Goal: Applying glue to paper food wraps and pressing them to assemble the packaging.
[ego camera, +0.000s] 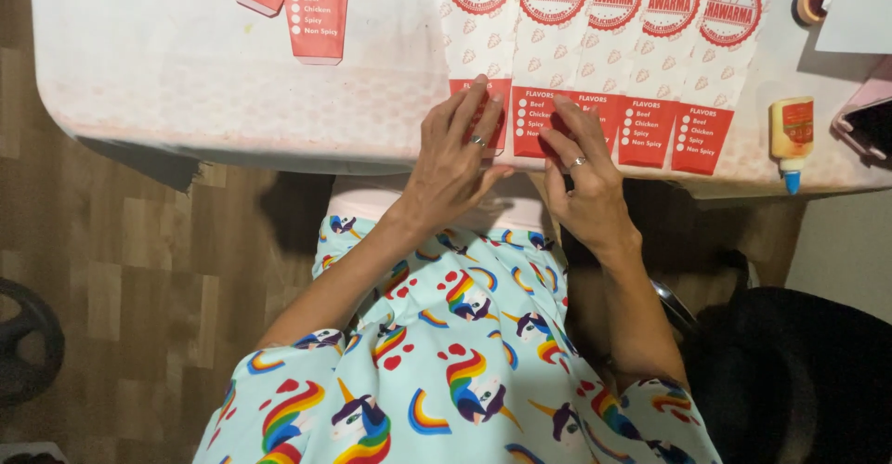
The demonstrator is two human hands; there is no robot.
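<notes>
Five overlapping white-and-red paper sleeves along table edge; two more far left; yellow glue bottle right

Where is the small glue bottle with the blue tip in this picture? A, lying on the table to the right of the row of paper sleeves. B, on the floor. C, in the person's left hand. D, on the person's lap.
A: the glue bottle lies on the table right of the paper sleeves, while both the left hand and right hand press on the sleeves.
</notes>
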